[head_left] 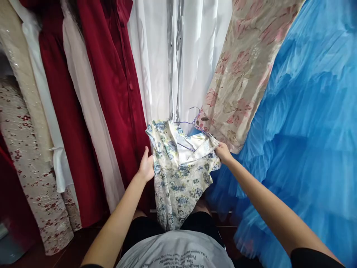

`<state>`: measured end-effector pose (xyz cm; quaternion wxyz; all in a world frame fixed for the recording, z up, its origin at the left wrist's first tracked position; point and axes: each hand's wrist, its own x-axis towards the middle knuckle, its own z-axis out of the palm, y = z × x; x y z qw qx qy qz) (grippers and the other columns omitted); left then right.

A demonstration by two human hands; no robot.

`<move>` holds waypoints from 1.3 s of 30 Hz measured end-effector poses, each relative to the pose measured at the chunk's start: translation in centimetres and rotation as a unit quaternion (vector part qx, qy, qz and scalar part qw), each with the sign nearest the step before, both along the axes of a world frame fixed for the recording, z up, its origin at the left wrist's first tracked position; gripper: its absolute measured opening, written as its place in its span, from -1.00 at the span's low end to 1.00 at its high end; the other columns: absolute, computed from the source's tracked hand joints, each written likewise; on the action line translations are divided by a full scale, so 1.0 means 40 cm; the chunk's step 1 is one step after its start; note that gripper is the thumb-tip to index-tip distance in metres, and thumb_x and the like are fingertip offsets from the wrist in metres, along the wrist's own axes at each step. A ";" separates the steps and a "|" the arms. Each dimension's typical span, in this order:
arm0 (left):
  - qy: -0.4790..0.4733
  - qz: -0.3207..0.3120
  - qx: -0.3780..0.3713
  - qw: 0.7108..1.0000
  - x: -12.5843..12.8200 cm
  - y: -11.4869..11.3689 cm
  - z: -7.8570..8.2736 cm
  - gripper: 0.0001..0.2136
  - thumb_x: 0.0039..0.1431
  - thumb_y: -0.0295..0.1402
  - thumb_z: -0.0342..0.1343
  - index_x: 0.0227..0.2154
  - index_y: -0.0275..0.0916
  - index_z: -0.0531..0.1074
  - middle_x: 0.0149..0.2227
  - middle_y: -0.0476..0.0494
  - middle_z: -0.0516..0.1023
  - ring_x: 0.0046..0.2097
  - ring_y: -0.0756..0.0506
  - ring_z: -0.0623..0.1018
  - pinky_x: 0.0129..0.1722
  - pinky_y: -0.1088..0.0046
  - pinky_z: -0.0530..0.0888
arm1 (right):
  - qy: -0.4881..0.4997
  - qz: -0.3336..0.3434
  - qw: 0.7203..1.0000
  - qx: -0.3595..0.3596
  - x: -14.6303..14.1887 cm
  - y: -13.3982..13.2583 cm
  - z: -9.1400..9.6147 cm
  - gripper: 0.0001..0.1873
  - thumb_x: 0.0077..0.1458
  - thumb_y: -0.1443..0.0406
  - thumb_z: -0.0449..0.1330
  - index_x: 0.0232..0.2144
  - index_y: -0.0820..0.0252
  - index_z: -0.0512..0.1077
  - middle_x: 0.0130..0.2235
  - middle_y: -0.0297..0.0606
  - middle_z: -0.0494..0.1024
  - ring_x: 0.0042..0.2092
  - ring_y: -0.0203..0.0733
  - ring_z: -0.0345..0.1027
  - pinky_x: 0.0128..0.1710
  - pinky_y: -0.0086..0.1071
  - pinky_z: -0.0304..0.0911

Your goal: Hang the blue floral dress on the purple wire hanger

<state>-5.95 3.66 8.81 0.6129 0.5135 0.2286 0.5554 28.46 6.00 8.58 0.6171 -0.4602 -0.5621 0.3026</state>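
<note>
A cream dress with blue flowers (pixel 178 175) hangs in front of me on a thin purple wire hanger (pixel 192 121). My left hand (pixel 146 166) grips the dress's left edge below the shoulder, fingers closed round the cloth. My right hand (pixel 222 152) pinches the right shoulder of the dress near the collar. The dress's hem falls down to my lap.
Hanging garments fill the space ahead: dark red dresses (pixel 111 74), a white gown (pixel 173 56), a pink-flowered beige dress (pixel 245 63), a big blue tulle skirt (pixel 306 130) at right, and sequinned cream dresses (pixel 28 149) at left. Dark floor lies below.
</note>
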 end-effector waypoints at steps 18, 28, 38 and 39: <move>-0.068 0.233 -0.086 0.966 0.042 -0.168 -0.258 -0.53 0.01 -0.22 0.41 0.01 -0.21 0.54 0.05 -0.22 0.62 0.19 -0.27 0.51 0.24 0.18 0.39 | -0.330 -0.193 0.912 0.147 -0.082 -0.046 0.095 -0.72 0.12 0.24 0.19 -0.13 0.20 0.51 -0.15 -0.07 0.56 -0.05 0.13 0.39 -0.05 -0.14 0.26; -0.024 0.256 -0.088 0.962 0.056 -0.177 -0.329 -0.55 0.09 -0.14 0.35 0.02 -0.19 0.52 0.07 -0.23 0.60 0.13 -0.24 0.57 0.15 0.26 0.46 | -0.060 -0.065 0.996 0.023 -0.459 -0.212 -0.288 -0.73 0.26 0.03 0.09 -0.36 0.04 0.30 -0.35 -0.26 0.38 -0.26 -0.02 0.27 -0.19 -0.18 0.24; 0.022 0.244 -0.073 0.967 0.100 -0.200 -0.348 -0.56 0.16 -0.10 0.29 0.04 -0.21 0.50 0.08 -0.27 0.58 0.15 -0.28 0.54 0.15 0.23 0.44 | 0.119 0.104 0.985 -0.072 -0.397 -0.214 -0.274 -0.74 0.15 0.03 0.22 -0.41 0.03 0.34 -0.55 -0.40 0.38 -0.55 -0.20 0.18 -0.51 -0.33 0.08; 0.026 0.247 -0.075 0.966 0.102 -0.199 -0.348 -0.57 0.16 -0.10 0.28 0.02 -0.21 0.50 0.07 -0.27 0.59 0.15 -0.28 0.53 0.14 0.22 0.44 | 0.121 0.104 0.985 -0.068 -0.389 -0.215 -0.275 -0.75 0.15 0.06 0.20 -0.43 0.03 0.32 -0.56 -0.42 0.35 -0.56 -0.21 0.16 -0.52 -0.34 0.07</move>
